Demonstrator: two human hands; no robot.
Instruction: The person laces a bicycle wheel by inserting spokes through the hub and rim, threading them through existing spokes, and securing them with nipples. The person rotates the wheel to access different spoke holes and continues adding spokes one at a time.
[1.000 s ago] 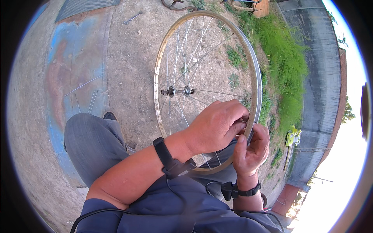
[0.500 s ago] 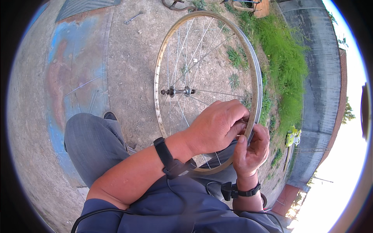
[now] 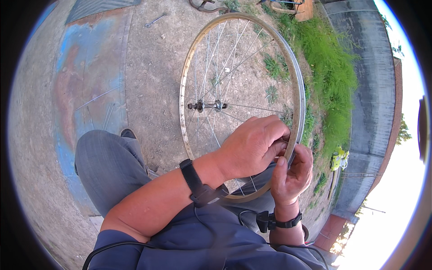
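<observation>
A bicycle wheel rim (image 3: pixel 297 85) without a tyre stands tilted in front of me, its face scuffed and brownish. Thin spokes run from the hub (image 3: pixel 209 106) toward the rim, with wide gaps between some of them. My left hand (image 3: pixel 252 146) reaches across to the rim's inner side at the lower right, thumb and fingers pinched on a spoke whose end is mostly hidden by them. From the outside, my right hand (image 3: pixel 293 173) curls around the same stretch of rim, its thumb up against the edge and some fingertips behind the rim.
Several loose spokes (image 3: pixel 107 118) lie on a blue, rusty metal sheet (image 3: pixel 71 85) at the left. A wrench (image 3: pixel 155 21) rests on the dirt at the far side. Grass (image 3: pixel 330 76) and a grey wall (image 3: pixel 375 90) border the right. My bent knee (image 3: pixel 108 166) is near the wheel.
The wheel has shifted very slightly to the right with both hands. Their grip looks the same.
</observation>
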